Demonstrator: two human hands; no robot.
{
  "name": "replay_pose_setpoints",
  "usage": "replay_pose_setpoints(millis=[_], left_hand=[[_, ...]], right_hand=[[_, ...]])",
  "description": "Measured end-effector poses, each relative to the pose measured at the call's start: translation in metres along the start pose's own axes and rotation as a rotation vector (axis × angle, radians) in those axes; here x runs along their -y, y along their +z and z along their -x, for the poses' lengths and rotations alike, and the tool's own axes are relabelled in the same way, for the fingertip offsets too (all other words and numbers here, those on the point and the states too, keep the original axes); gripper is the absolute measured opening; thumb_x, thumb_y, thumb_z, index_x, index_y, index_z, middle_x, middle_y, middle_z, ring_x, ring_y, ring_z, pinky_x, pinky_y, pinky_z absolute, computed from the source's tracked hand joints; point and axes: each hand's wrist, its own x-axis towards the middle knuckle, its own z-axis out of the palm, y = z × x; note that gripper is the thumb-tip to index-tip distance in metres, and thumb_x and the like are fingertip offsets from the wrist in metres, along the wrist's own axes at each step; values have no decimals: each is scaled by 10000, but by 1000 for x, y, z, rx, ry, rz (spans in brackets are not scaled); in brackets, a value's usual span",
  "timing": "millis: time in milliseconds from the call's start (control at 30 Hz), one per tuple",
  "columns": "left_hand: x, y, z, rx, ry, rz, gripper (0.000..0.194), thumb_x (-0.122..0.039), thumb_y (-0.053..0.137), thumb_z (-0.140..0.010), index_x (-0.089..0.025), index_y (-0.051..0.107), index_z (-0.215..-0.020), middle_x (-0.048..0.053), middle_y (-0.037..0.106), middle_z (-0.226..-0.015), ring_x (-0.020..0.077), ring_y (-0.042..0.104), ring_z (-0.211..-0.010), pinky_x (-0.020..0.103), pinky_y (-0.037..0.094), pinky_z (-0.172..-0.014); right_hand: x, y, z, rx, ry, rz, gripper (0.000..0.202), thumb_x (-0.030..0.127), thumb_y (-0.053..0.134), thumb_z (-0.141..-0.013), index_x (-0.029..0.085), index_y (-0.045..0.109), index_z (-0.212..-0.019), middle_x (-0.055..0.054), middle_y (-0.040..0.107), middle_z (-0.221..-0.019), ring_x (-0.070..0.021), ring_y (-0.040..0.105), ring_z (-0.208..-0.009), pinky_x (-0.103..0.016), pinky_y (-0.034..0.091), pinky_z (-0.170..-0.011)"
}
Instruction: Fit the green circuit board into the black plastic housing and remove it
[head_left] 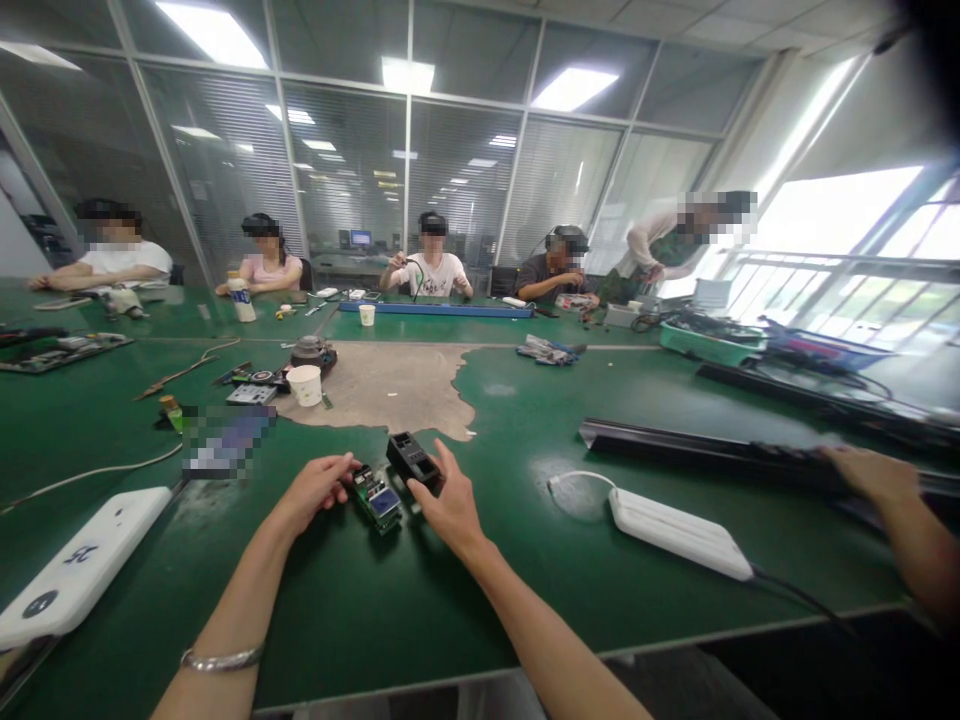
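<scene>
My left hand (319,490) has its thumb and fingertips closed at the upper left edge of a green circuit board (367,490). A small blue-grey screen (385,501) sits on the board's near end. Just right of it, my right hand (454,500) grips a black plastic housing (409,458) with rectangular openings, thumb on the near side and fingers on the far right side. Board and housing lie close beside each other, low over the green table (510,590). Some of my fingers are hidden behind the two parts.
White power banks or strips lie left (90,560) and right (675,530). Ahead are a paper cup (305,386), loose electronic parts (255,385) and a worn brown patch (390,380). At right, another person's hand (874,475) touches a long black bar (690,450). Several people sit opposite.
</scene>
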Motion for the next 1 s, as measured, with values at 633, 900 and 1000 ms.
replay_pose_setpoints(millis=[633, 900, 1000], left_hand=[[1, 3, 1, -20, 16, -39, 567, -623, 527, -775, -127, 653, -1021, 31, 563, -764, 73, 510, -485, 163, 275, -363], [4, -1, -1, -16, 9, 53, 542, -613, 564, -760, -127, 647, -985, 24, 567, -754, 61, 503, -473, 155, 251, -357], [1, 0, 0, -29, 1, 84, 532, -609, 586, -746, -133, 643, -977, 38, 593, -790, 52, 500, -459, 153, 235, -355]], right_hand=[[5, -2, 9, 18, -91, 126, 664, 252, 580, -794, 134, 333, -1399, -146, 511, -1305, -274, 483, -1205, -456, 367, -1034], [40, -6, 10, 16, -60, -176, 663, 305, 617, -796, 206, 341, -1390, -72, 622, -1160, -199, 612, -1022, -331, 515, -858], [50, -1, 12, 59, -99, -168, 682, 298, 626, -780, 209, 338, -1392, -72, 622, -1161, -205, 611, -1024, -341, 511, -861]])
